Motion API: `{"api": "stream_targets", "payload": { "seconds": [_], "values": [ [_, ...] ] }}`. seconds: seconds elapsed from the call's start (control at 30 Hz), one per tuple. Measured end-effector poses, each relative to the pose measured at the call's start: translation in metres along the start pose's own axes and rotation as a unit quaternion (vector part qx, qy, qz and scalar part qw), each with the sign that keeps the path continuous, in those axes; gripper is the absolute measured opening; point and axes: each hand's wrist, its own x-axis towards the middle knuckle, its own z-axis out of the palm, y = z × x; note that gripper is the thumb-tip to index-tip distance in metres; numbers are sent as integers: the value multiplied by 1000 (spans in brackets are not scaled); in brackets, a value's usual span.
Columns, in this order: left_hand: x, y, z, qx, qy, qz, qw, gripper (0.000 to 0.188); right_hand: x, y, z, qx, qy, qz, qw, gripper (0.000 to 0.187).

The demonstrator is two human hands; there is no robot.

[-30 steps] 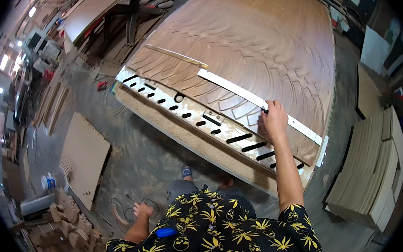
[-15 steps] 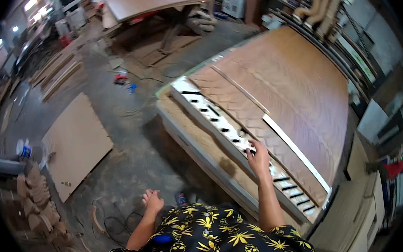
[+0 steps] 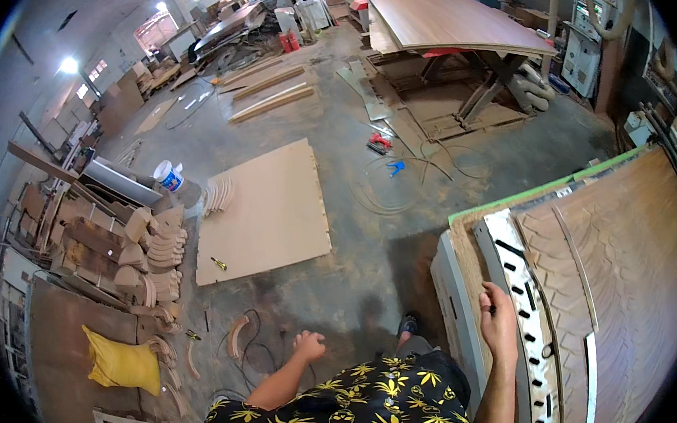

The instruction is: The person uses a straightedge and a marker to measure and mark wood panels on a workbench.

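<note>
Right hand (image 3: 497,322) is resting flat, fingers loose, on the slotted white strip (image 3: 525,300) lying along the carved wood panel's (image 3: 629,268) left edge. Left hand (image 3: 309,346) is hanging curled, holding nothing. Strip's looking thin and bendy, so I'd be gripping mid-length by both edges.

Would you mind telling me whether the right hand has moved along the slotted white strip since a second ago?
Yes. The right hand has shifted along the slotted white strip, away from the long pale slat toward the strip's outer edge, where it now rests.

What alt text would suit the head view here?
A person's right hand rests on a slotted white strip along the edge of a large carved wood panel, while the left hand hangs loosely closed above a concrete floor where a flat board lies.
</note>
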Motion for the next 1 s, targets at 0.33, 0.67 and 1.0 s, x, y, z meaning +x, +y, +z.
{"api": "stream_targets", "payload": {
  "seconds": [0.33, 0.67, 1.0],
  "values": [
    [57, -48, -31, -37, -55, 17, 998, 41, 168, -77, 74, 91, -248, -12, 964, 47],
    [202, -18, -109, -186, -44, 70, 979, 40, 310, -111, 141, 155, -310, 37, 937, 51],
    [517, 97, -320, -60, -239, 153, 957, 41, 427, -97, 199, 73, -50, 46, 995, 35]
  ]
}}
